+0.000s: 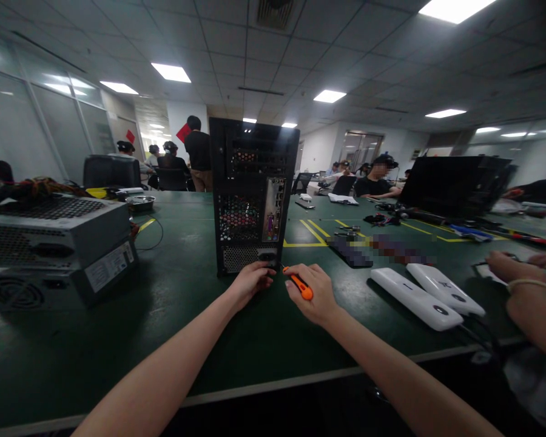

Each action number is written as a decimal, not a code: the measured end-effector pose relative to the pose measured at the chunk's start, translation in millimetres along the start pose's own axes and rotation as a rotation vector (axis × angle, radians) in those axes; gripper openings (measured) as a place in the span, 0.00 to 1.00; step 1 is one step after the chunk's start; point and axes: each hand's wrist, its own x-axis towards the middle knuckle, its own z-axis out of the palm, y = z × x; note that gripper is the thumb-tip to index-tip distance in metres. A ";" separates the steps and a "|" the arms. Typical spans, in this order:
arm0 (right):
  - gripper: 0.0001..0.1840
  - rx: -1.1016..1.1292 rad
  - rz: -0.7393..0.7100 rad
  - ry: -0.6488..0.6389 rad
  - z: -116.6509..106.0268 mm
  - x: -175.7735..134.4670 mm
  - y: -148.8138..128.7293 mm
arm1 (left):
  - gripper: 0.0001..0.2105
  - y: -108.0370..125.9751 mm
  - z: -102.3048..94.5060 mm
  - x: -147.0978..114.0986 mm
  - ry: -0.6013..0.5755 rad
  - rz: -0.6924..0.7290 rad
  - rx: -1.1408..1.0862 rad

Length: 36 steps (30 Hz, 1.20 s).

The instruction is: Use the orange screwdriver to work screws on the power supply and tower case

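A black computer tower [258, 194] stands upright on the green table with its back panel towards me. My left hand [251, 284] is at the panel's lower edge, by the power supply grille [243, 260]. Its fingers are bent inward; whether they pinch anything is hidden. In my right hand [316, 294] is a screwdriver with an orange handle [304, 287]. The fingers wrap round this handle, and its thin shaft points at the tower's lower right corner.
Two grey power supply units [104, 227] are stacked at left, cables on top. A metal bowl [141, 202] sits behind them. White power banks [416, 297] and a dark phone-like slab [349, 251] lie at right. Another person's hands [523, 273] are at far right, near tools and a black case [450, 182].
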 end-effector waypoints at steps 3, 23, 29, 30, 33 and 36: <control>0.07 0.009 0.007 0.017 0.8 -2.1 0.6 | 0.13 1.1 0.8 -0.8 0.000 -0.007 0.006; 0.05 -0.134 -0.096 0.106 3.7 -3.5 0.6 | 0.12 1.4 0.4 -3.3 -0.029 0.002 0.010; 0.04 -0.172 -0.124 0.080 1.9 -2.2 -1.1 | 0.13 1.4 1.0 -2.7 -0.029 -0.004 0.029; 0.04 -0.161 -0.108 0.093 1.5 -1.9 -0.3 | 0.13 1.7 1.4 -2.9 -0.028 -0.004 0.031; 0.03 -0.105 -0.030 0.167 0.4 -1.0 3.6 | 0.13 2.4 1.7 -3.3 -0.028 -0.010 0.043; 0.04 -0.074 0.047 0.246 0.5 -0.7 7.9 | 0.14 3.0 1.4 -3.6 -0.024 -0.018 0.047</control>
